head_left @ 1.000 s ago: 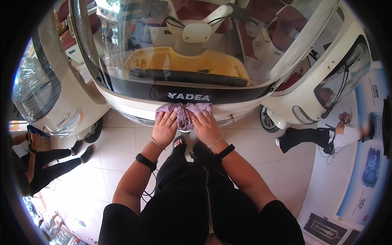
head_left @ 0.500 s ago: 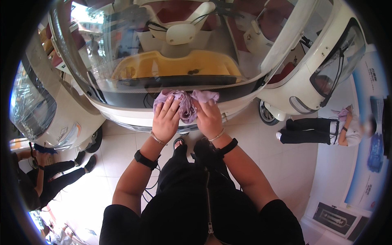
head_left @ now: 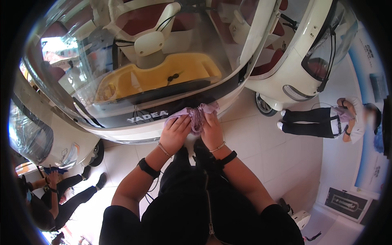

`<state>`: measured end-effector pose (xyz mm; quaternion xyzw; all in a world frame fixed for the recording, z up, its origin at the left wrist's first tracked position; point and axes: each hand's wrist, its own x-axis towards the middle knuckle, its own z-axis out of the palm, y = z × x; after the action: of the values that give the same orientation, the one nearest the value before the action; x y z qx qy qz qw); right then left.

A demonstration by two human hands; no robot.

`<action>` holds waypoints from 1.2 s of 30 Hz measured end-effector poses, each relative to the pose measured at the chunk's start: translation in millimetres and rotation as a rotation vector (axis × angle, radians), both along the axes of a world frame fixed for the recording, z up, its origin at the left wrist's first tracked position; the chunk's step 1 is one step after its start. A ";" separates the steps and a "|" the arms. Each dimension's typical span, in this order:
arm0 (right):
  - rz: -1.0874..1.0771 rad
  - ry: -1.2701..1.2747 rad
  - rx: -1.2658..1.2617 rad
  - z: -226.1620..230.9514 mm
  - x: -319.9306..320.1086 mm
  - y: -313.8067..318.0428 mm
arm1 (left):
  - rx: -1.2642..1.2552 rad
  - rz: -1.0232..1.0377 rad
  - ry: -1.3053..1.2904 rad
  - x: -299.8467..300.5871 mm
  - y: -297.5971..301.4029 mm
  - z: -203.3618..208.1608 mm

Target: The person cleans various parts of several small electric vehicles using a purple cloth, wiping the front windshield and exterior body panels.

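A crumpled pale purple cloth [head_left: 197, 119] is bunched between my two hands, against the lower front of a small white vehicle [head_left: 122, 135]. My left hand [head_left: 176, 134] bends its fingers over the cloth's left part. My right hand [head_left: 211, 131] grips its right part, with a loose end sticking out above the fingers. Both hands are close together, at the dark band [head_left: 122, 119] below the clear windshield [head_left: 179, 67]. Light lettering shows on the band, left of the cloth. The undersides of my fingers are hidden.
Behind the windshield are a yellow tray [head_left: 157, 77] and a white steering column [head_left: 148, 44]. Other white vehicles stand left [head_left: 53, 141] and right [head_left: 300, 69]. One person [head_left: 353, 118] stands at the right holding a purple cloth; another person [head_left: 45, 196] is at the lower left.
My hands and the cloth have moved right along the vehicle's front, uncovering the lettering on the dark band. The vehicle now appears shifted left and turned in view.
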<state>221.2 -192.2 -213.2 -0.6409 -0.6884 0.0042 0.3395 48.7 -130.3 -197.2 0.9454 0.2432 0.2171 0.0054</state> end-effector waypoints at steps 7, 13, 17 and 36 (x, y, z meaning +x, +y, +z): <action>-0.004 0.078 0.083 -11.2 56.2 6.3 | -0.061 -0.017 -0.005 55.7 -2.6 4.4; -0.091 0.481 -0.014 -0.2 100.9 11.6 | -0.122 -0.036 -0.160 126.6 5.6 21.0; -0.080 0.332 -0.013 -10.6 129.4 11.6 | -0.093 -0.029 -0.148 149.8 9.6 26.4; 0.143 0.131 0.119 26.7 61.9 31.4 | 0.018 0.157 0.006 25.6 5.2 37.7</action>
<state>283.1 -160.7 -186.5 -0.5672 -0.7078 0.0296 0.4201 74.3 -125.2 -159.6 0.9241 0.3144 0.2164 -0.0209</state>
